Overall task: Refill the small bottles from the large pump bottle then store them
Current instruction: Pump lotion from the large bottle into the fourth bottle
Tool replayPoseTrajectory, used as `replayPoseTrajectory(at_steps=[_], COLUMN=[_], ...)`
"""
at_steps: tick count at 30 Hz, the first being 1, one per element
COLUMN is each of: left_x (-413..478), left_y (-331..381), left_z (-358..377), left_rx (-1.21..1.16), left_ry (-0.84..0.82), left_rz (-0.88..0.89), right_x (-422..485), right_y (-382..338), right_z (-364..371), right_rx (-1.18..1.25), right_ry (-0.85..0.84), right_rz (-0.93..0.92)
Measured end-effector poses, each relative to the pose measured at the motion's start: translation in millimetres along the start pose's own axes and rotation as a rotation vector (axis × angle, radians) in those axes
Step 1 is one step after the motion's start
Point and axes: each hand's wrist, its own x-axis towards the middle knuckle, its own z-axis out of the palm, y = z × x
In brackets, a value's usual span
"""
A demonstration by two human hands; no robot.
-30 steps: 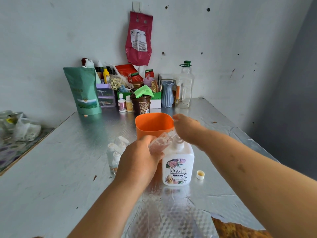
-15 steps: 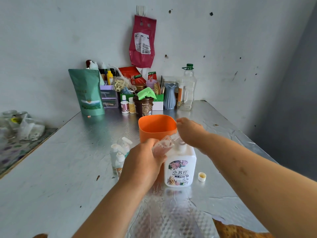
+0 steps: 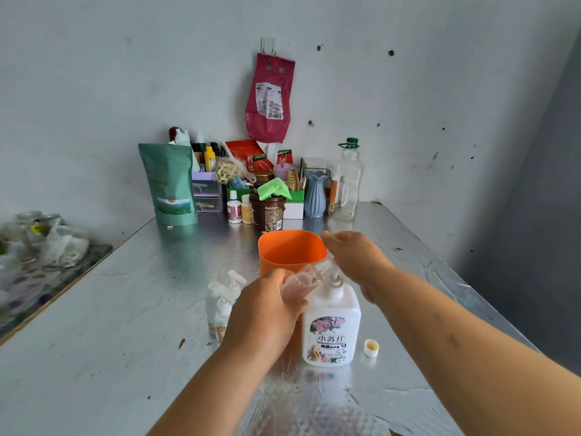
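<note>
Spillage threatens: pump bottle [image 3: 331, 328] stands beneath the right hand [image 3: 356, 261], which covers its top, grip unclear; left hand [image 3: 264, 313] grasps the small bottle [image 3: 298, 286], tilted toward the right hand, where its narrow mouth could slip off target.
</note>
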Motion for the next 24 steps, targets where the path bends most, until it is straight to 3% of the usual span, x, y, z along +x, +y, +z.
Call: replayPoseTrajectory(at_steps=[7,24], left_x=[-0.5,2.6], left_y=[-0.3,-2.7], left_z=[0.3,-0.7], left_rx=[-0.062,-0.073], left_ry=[-0.002,-0.022], left_rz=[-0.003,0.007], right_x=[6.6,24.9], right_y=[-5.3,-0.8], right_z=[-1.6,17.3], right_rx=[0.113,-0.223], right_ry=[-0.012,-0.031], right_rz=[0.068,0.033])
